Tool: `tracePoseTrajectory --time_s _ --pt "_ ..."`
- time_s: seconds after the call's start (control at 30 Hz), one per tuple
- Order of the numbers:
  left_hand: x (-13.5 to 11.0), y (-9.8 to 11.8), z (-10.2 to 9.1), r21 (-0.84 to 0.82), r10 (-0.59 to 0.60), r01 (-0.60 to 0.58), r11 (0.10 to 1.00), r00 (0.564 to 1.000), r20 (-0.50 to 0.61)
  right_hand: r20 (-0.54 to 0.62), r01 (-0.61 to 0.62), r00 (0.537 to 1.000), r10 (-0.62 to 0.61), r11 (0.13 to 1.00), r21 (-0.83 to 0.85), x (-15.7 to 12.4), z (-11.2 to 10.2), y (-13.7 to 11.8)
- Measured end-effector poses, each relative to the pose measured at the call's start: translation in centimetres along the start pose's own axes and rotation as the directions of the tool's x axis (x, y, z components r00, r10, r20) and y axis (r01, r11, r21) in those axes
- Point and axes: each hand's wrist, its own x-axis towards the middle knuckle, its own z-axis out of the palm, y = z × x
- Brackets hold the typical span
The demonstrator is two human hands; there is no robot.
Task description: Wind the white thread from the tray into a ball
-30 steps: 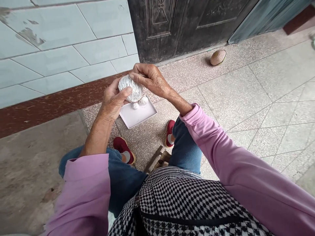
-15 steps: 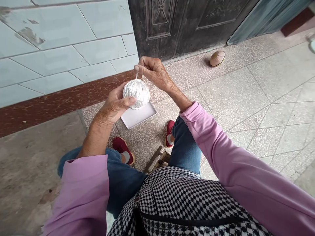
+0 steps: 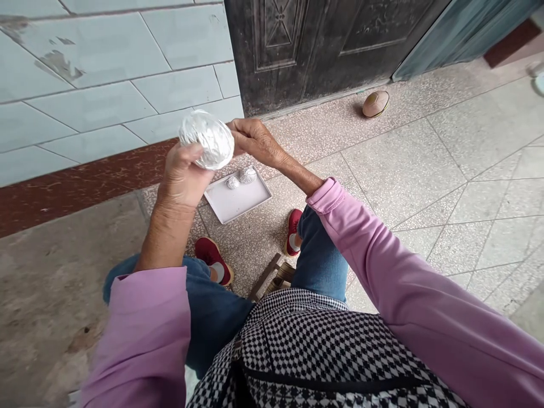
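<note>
My left hand [image 3: 182,178] is wrapped round a large ball of shiny white string [image 3: 209,139], with the thumb across its near side. Close against the right side of that ball is my right hand [image 3: 258,140], its fingers curled together. Its fingertips are partly hidden behind the ball, and the strand it pinched a moment ago does not show clearly. Below the hands, a shallow white tray [image 3: 233,209] lies on the floor. Two small white balls [image 3: 247,174] rest near its far edge.
A dark carved door [image 3: 293,56] and a tiled wall [image 3: 97,51] stand ahead. A pinkish, ball-like object [image 3: 375,104] lies on the floor near the door. My red shoes [image 3: 213,258] flank the tray's near side, and part of a wooden stool [image 3: 272,277] shows between my legs.
My left hand has moved left and up with the string ball, turning it. The right hand has come lower, beside the ball. The small balls on the tray are now uncovered.
</note>
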Motion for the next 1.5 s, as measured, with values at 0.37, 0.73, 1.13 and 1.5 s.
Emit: tracePoseTrajectory --time_s 0.37,0.73,1.13,1.5 --pt "1.3 -0.7 -2.3 0.099 0.150 -0.134 0.986 0.973 -0.174 0.317 0.052 0.948 -0.004 0.988 -0.143 -4.0 1.0 -5.3" --pt "0.7 -1.9 -2.5 0.321 0.064 -0.052 0.946 0.998 -0.029 -0.083 0.099 0.992 -0.098 0.995 0.008 -2.4 -3.4 -2.3" --pt "0.4 0.1 -1.5 0.002 0.022 -0.022 1.000 0.999 -0.044 -0.066 0.024 0.997 -0.042 0.967 -0.253 -1.3 -6.0 3.1" --pt "0.7 0.4 -1.5 0.005 0.073 -0.073 0.997 0.995 -0.066 0.187 -0.048 0.982 -0.002 0.964 0.261 -2.1 1.1 -0.9"
